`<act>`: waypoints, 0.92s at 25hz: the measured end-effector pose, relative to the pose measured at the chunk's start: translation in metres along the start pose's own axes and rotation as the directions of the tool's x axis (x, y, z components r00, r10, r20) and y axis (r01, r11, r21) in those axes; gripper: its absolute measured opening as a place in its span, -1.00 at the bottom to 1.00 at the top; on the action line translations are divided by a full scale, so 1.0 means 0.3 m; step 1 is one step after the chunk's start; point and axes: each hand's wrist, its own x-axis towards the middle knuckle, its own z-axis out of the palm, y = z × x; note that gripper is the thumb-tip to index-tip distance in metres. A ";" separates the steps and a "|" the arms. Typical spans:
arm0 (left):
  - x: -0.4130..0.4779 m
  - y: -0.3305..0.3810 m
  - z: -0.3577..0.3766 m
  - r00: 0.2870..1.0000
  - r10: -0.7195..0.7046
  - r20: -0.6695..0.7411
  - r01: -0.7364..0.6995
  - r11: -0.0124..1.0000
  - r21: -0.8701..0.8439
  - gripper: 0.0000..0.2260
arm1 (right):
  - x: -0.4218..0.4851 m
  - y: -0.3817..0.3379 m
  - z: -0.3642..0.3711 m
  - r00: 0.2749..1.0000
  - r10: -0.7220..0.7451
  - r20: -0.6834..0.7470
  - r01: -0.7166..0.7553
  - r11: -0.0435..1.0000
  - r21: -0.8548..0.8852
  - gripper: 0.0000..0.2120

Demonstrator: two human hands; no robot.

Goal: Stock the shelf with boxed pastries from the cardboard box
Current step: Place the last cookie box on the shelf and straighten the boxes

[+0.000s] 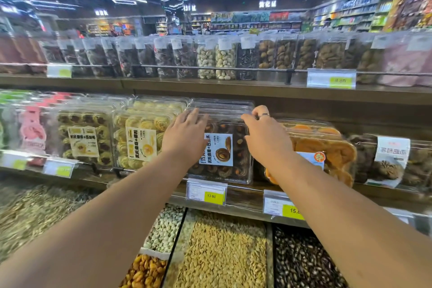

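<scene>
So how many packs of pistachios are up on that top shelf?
2. One pistachio pack stands mid-row on the top shelf. The other is right beside it, on its right. More could be hidden behind them.

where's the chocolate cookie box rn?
Head view, centre of the middle shelf: the chocolate cookie box sits between the yellow cookie box and the orange dried-fruit box, above the 13.80 price tag. The left hand and right hand are at its top edge.
</scene>
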 end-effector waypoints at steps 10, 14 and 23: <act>-0.103 -0.136 -0.029 0.996 -0.057 -0.064 0.055 0.998 -0.035 -0.48 | -0.075 -0.190 0.008 0.992 -0.114 0.054 0.105 0.983 0.153 -0.61; -0.083 -0.293 0.005 0.996 -0.058 -0.070 0.056 0.998 -0.029 -0.47 | -0.019 -0.359 0.054 0.988 -0.128 0.088 0.113 0.981 0.157 -0.64; 0.017 -0.716 0.140 0.990 0.123 -0.062 -0.118 0.989 0.084 -0.46 | 0.159 -0.710 0.214 0.977 -0.057 0.204 0.061 0.998 -0.017 -0.36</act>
